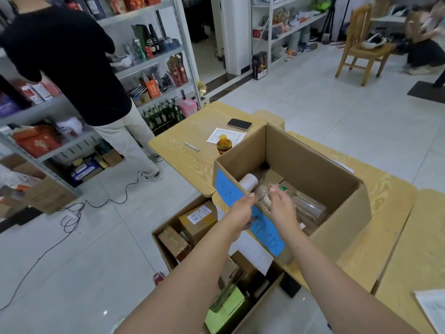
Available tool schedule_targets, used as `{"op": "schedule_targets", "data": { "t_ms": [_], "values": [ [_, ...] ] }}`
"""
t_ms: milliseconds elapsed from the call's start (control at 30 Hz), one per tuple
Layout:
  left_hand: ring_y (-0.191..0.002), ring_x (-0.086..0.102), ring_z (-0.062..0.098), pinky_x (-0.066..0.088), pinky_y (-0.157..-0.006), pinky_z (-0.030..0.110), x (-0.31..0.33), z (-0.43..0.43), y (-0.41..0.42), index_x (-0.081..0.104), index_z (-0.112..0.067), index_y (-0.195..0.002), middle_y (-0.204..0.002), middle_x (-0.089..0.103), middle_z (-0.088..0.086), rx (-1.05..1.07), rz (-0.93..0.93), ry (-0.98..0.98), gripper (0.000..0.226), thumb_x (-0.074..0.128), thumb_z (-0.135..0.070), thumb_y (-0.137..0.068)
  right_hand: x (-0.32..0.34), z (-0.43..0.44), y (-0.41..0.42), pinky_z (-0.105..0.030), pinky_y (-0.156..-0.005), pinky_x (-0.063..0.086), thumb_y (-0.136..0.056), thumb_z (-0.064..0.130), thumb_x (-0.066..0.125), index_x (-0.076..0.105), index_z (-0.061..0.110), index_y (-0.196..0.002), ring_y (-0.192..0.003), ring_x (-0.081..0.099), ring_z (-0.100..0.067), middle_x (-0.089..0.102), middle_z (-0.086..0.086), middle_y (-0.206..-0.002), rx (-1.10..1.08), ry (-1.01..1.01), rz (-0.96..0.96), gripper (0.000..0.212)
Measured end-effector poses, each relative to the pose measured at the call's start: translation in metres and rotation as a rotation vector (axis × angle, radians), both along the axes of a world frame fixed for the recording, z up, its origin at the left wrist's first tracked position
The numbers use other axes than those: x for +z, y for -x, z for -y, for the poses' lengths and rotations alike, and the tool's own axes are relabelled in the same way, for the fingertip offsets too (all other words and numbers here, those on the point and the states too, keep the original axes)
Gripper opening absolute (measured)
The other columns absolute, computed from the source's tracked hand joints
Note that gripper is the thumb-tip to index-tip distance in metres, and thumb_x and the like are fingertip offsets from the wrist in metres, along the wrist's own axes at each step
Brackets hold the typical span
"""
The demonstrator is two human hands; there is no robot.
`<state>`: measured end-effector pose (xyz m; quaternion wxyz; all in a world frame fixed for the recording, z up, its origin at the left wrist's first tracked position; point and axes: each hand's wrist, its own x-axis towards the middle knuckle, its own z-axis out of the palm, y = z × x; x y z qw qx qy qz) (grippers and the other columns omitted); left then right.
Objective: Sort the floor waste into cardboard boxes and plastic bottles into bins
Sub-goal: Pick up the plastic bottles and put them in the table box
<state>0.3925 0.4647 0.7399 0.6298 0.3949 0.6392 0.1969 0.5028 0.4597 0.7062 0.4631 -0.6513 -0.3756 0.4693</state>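
On the light wood-grain table (192, 131) stands a large open brown cardboard box with a blue paper label (342, 227). A long clear plastic bottle (310, 206) lies inside it among others. Below, on the floor, a smaller brown carton (163, 251) holds cardboard packs. The right hand (280, 208) hangs loose-fingered just above the bottle, gripping nothing. The left hand (242, 209) lies on the labelled rim; whether it pinches the wall I cannot tell. Best to steady that rim and lift the right hand straight out.

Bright, even indoor light, probably from overhead; small glare spot on the floor tiles (105, 312), soft shadow inside the cardboard box (313, 169). Wide-angle distortion bends the shelves (69, 147) at left; the crouching person (423, 44) top right is blurred
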Motion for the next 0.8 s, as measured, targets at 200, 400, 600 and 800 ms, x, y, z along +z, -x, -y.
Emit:
{"op": "schedule_targets", "data": {
  "t_ms": [200,400,600,800],
  "values": [
    [-0.112,0.058,0.015,0.046,-0.1,0.034,0.019,0.002,0.027,0.046,-0.032,-0.135,-0.12,0.044,-0.013,0.132,0.079,-0.135,0.038,0.033,-0.043,-0.101,0.02,-0.005,0.025,-0.026,-0.099,0.037,-0.103,0.029,0.044,0.049,0.02,-0.142,-0.127,0.048,-0.01,0.053,0.004,-0.141,0.034,-0.132,0.186,0.04],
    [-0.114,0.058,0.017,0.047,-0.092,0.028,0.023,0.03,0.102,0.044,-0.029,-0.141,-0.139,0.051,-0.003,0.292,0.086,-0.296,0.04,0.042,-0.033,-0.102,0.023,0.001,0.106,-0.023,-0.099,0.037,-0.103,0.028,0.048,0.05,0.013,-0.142,-0.131,0.048,-0.015,0.052,0.0,-0.142,0.231,-0.17,0.144,0.043],
    [-0.123,0.055,0.024,0.042,-0.103,0.034,-0.012,0.117,0.239,0.053,-0.018,-0.133,-0.132,0.058,0.007,0.659,-0.054,-0.333,0.034,0.049,-0.02,-0.099,-0.015,0.053,0.241,-0.033,-0.103,0.045,-0.1,0.021,0.052,0.052,0.006,-0.138,-0.12,0.056,-0.02,0.058,-0.008,-0.134,0.564,-0.079,0.124,0.041],
    [-0.101,0.057,0.011,0.048,-0.076,0.015,-0.046,0.242,0.372,0.053,-0.015,-0.133,-0.126,0.06,0.005,0.949,-0.07,-0.307,0.037,0.045,-0.005,-0.098,-0.04,0.145,0.376,-0.042,-0.103,0.047,-0.099,0.021,0.054,0.053,0.012,-0.137,-0.113,0.058,-0.016,0.058,-0.006,-0.133,0.908,-0.022,0.168,0.039]
  ]
}}
